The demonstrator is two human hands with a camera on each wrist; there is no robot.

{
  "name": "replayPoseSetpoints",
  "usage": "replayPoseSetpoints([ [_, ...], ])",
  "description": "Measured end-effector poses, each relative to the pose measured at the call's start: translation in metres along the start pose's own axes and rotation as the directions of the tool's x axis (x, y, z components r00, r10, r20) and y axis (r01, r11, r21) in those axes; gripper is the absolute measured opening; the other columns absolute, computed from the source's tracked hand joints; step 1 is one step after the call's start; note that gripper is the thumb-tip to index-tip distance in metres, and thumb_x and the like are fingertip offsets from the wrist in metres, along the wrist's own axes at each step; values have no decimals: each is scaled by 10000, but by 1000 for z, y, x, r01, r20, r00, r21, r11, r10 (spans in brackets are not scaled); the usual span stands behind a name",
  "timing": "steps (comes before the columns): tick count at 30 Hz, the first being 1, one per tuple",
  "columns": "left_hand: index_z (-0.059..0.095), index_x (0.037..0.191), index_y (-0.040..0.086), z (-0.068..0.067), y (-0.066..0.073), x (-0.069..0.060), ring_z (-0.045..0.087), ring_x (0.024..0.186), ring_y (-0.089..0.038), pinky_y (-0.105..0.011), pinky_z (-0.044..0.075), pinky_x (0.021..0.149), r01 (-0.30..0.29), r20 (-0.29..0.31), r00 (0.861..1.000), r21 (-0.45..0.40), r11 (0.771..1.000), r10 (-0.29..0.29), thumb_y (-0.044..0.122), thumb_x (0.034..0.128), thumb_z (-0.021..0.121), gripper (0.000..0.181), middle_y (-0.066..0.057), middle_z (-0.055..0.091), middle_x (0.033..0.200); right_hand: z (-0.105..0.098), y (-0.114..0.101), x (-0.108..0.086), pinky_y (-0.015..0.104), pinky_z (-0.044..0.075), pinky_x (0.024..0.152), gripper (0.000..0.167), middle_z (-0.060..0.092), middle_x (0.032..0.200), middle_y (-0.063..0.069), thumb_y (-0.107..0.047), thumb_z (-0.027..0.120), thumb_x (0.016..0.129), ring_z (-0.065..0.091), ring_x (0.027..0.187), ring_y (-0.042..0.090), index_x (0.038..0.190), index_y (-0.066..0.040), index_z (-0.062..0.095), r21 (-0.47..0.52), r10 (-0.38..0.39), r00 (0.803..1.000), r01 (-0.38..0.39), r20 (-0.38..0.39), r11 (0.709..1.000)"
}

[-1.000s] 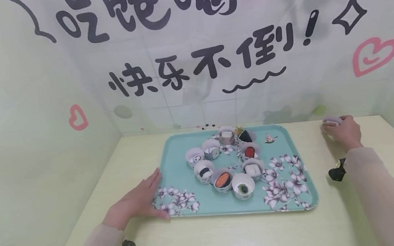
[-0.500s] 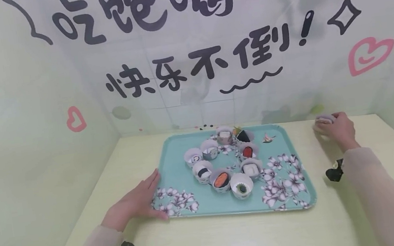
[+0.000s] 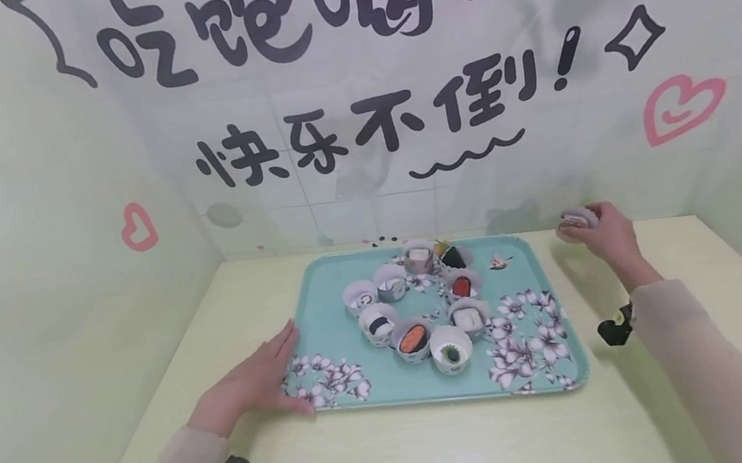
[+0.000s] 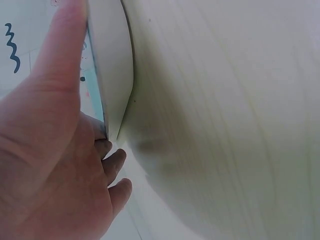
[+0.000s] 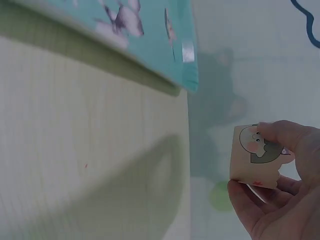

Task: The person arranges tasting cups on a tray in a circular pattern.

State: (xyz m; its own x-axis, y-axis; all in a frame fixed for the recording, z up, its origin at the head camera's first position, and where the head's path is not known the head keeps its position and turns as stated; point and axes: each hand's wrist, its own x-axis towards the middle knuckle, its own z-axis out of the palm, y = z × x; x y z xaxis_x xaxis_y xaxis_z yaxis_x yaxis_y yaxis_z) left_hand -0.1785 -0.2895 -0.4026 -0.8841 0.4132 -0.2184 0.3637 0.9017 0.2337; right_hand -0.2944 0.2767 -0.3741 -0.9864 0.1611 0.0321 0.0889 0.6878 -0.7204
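Note:
On the table a turquoise floral tray [image 3: 328, 331] bears a ring of small paper cups. My left hand [image 3: 256, 378] rests against its left edge and near corner, thumb spread from the other fingers. The thumb [image 4: 62, 45] lies along the tray's rim in the left wrist view. Beyond the tray's far right corner, my right hand [image 3: 611, 237] pinches a paper cup [image 3: 575, 220] above the table. The right wrist view shows a cartoon face printed on that cup [image 5: 250, 155], between thumb and fingers. Pale contents show dimly inside it in the head view.
Cups on the tray hold toy-like sushi pieces, including an orange one [image 3: 413, 338], a red one [image 3: 462, 287] and a black triangle [image 3: 452, 258]. A wall with large black lettering [image 3: 388, 120] stands directly behind the table [image 3: 386, 456].
My right hand has lifted the cup off the table and carried it left toward the tray. My left hand stays at the tray's edge. The head view has shifted slightly.

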Motion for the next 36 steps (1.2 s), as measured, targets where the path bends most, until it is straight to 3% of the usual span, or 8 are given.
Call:
replayPoseSetpoints([
  [12,135,1546,-110,1,-3,3,201,1486,-507,-617,288,1195,-10,-6,1000,13,1000,10,667,651,804,1361,-287,84,1647,27,-60,-8,521,500,919,745,484,1358,340,-336,682,931,509,1161,434,1438,109,365,35,-128,992,127,19,991],
  [24,142,1543,-115,3,-4,2,201,1490,-499,-616,282,1198,-15,-7,1000,17,1000,15,665,652,804,1356,-293,91,1645,62,-116,-11,531,501,1010,654,524,1397,259,-289,698,923,537,1207,394,1434,16,427,37,-210,973,207,95,978],
  [36,131,1550,-101,4,-5,4,196,1492,-499,-614,274,1204,-5,0,1000,12,1000,5,698,649,784,1370,-285,82,1650,105,-150,-15,425,553,849,592,606,1267,196,-309,736,887,596,1062,321,1343,-22,491,-29,-248,945,259,212,965],
])
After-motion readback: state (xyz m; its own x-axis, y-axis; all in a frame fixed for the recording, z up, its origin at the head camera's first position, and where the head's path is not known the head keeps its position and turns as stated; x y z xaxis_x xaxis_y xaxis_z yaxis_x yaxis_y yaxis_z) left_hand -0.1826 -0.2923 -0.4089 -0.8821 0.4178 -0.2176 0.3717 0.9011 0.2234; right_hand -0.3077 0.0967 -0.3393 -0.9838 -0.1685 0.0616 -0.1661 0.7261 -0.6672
